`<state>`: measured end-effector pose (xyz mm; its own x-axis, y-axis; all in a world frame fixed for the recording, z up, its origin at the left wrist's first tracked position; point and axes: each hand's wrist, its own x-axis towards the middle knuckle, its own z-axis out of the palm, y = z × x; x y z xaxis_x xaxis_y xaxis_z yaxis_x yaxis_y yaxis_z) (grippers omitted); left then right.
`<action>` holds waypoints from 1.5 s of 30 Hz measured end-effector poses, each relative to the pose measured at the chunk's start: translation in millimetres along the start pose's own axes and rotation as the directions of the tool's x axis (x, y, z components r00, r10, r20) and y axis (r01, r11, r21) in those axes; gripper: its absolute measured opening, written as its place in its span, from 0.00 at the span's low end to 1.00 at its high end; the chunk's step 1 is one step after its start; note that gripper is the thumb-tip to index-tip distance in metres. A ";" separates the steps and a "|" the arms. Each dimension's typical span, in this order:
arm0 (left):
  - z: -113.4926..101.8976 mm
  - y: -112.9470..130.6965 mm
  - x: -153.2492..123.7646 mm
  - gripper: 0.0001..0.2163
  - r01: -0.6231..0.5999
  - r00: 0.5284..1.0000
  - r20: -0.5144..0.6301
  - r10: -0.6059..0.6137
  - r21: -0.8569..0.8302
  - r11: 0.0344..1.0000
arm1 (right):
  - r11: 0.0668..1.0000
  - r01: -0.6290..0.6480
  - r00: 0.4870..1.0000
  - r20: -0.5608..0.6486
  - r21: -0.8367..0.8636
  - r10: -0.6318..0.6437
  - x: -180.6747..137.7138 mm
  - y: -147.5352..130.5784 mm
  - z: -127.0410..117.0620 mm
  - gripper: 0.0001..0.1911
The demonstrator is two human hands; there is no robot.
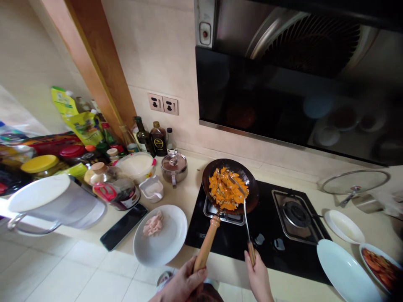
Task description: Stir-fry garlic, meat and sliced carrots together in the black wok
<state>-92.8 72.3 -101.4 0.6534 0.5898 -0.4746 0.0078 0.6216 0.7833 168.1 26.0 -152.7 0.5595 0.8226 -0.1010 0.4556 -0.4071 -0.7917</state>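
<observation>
My left hand [189, 280] is wrapped around the wooden handle of a dark wok [253, 191], which sits on the left burner. Orange sliced pieces [225, 186], mixed with small pale bits, lie in the wok. In my right hand [258, 272] is the wooden grip of a metal spatula [247, 222]; its blade rests among the orange pieces. Left of the wok, a grey-white plate [171, 239] carries a small heap of pale pink meat [153, 224]. What heat is under the wok cannot be seen.
The black gas stove [264, 251] has a second burner [296, 214] on the right. Beyond it are a glass lid [355, 182], a pale oval plate [346, 268] and a dish of red food [380, 266]. A phone [124, 226], jars and bottles crowd the left. A range hood [283, 100] hangs above.
</observation>
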 end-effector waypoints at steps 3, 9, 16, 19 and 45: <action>1.6 1.8 -1.0 0.20 -0.010 1.000 -0.025 0.010 -0.020 1.000 | 1.000 0.009 1.000 0.018 -0.008 -0.008 1.8 -1.3 -0.3 0.26; 0.7 1.7 0.6 0.23 0.019 1.000 -0.011 -0.019 -0.023 1.000 | 1.000 -0.008 1.000 0.026 -0.013 0.008 1.7 -1.8 -1.3 0.28; 2.3 2.9 -0.8 0.21 0.003 1.000 -0.021 -0.004 -0.030 1.000 | 1.000 -0.023 1.000 0.013 0.003 0.023 2.4 3.2 2.9 0.29; 0.7 1.3 0.9 0.21 0.004 1.000 -0.017 -0.004 -0.020 1.000 | 1.000 -0.021 1.000 0.008 -0.023 0.021 2.7 4.5 1.9 0.28; 5.9 4.4 -2.1 0.19 0.012 0.999 -0.033 -0.013 -0.025 1.000 | 0.997 -0.001 0.999 0.036 -0.082 0.004 5.6 4.9 -4.8 0.25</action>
<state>-89.7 70.7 -94.6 0.6280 0.5983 -0.4976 -0.0031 0.6414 0.7672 176.8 26.7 -154.3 0.5357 0.8350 -0.1256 0.5102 -0.4386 -0.7398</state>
